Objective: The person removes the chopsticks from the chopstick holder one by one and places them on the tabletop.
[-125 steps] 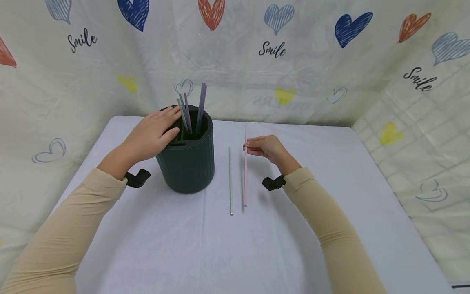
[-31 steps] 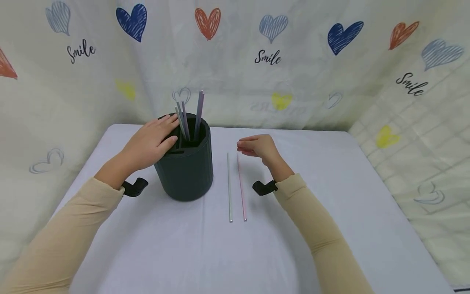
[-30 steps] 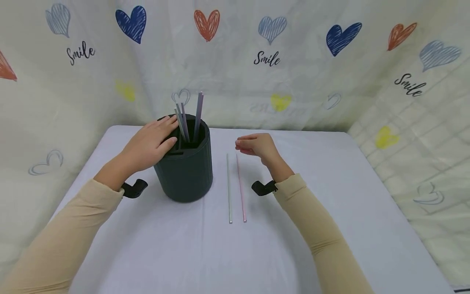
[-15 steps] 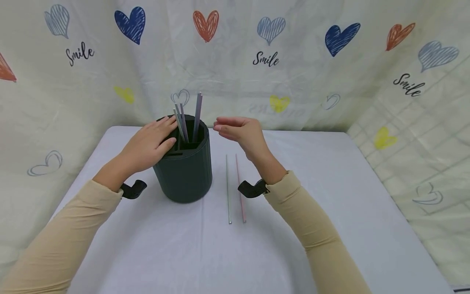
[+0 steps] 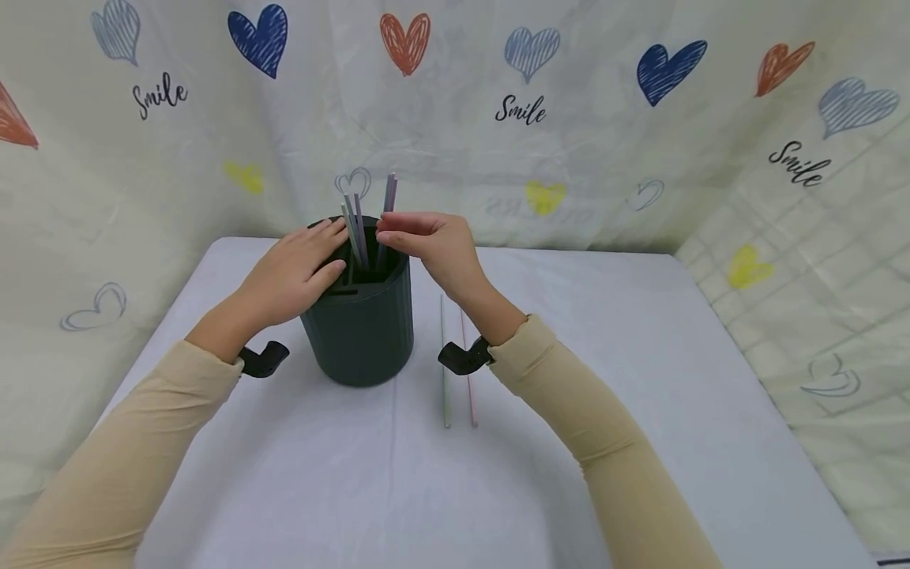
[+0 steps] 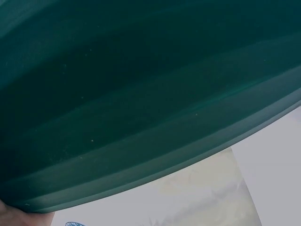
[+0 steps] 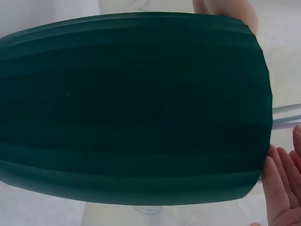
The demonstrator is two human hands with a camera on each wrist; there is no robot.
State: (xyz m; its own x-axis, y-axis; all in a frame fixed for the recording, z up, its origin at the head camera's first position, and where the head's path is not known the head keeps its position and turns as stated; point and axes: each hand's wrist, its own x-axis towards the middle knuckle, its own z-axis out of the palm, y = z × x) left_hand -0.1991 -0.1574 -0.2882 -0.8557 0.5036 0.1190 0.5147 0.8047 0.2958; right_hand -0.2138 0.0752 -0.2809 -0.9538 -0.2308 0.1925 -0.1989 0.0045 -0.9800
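Observation:
A dark green ribbed container (image 5: pixel 359 340) with divided compartments stands upright on the table. My left hand (image 5: pixel 284 269) rests over its left rim with fingers extended. Thin pale sticks (image 5: pixel 353 217) lean in the container beside those fingers. Further right in it stand purplish sticks (image 5: pixel 391 190), with the fingertips of my right hand (image 5: pixel 437 246) around them. In the right wrist view, the thumb (image 7: pixel 297 139) and fingers (image 7: pixel 277 183) are apart. A pale green stick (image 5: pixel 446 395) and a pink stick (image 5: pixel 472 399) lie side by side on the table, partly behind my right wrist.
The table (image 5: pixel 284 474) has a white cover. Behind it hangs a pale curtain (image 5: pixel 455 142) printed with hearts and "Smile". A black wrist mount (image 5: pixel 265 359) sticks out from the left cuff, and another black mount (image 5: pixel 464 358) from the right.
Earlier my right hand held the pink stick, which now lies beside the green one. That hand has since moved left and up to the container's purplish sticks. My left hand stays put.

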